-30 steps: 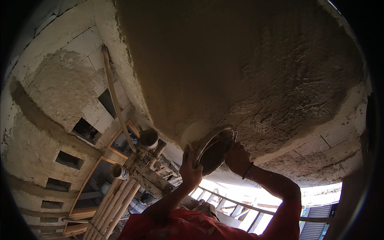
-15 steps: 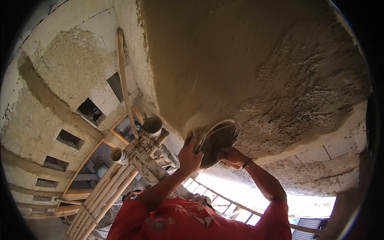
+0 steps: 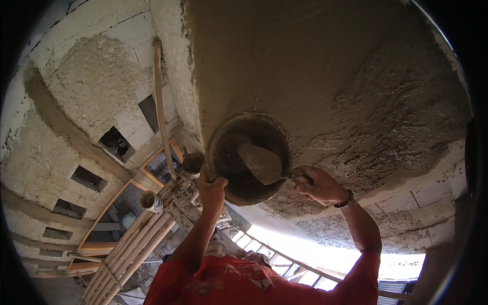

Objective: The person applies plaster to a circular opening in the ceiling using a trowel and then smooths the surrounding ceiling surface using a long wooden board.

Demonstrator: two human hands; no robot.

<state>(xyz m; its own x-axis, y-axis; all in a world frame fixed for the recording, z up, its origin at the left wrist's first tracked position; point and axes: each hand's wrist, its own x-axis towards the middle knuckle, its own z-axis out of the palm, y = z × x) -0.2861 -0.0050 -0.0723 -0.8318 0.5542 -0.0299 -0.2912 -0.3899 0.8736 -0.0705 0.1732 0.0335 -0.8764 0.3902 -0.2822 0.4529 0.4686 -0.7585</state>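
A dark, mortar-crusted bucket (image 3: 219,140) is held up in front of the plastered wall, its mouth facing me. My left hand (image 3: 211,193) grips its lower left rim, the thumb on the near side. In my right hand (image 3: 323,186) is a trowel, its handle inside my curled fingers. The rounded grey trowel blade (image 3: 262,163) lies across the bucket's mouth, pointing up and left. How much mortar the dark bucket holds is hard to see. Behind it the wet plaster (image 3: 264,61) is smooth on the left and rough on the right.
Left of my arm, long wooden poles (image 3: 134,244) run past planks (image 3: 184,211). A small white bucket (image 3: 151,201) and a dark bucket (image 3: 193,162) stand there. An upright pole (image 3: 160,96) leans near the corner. Square openings (image 3: 116,142) pierce the left wall.
The bucket has risen and turned its mouth toward me. My left hand has shifted left with it. My right hand has moved right, and the trowel blade now shows plainly.
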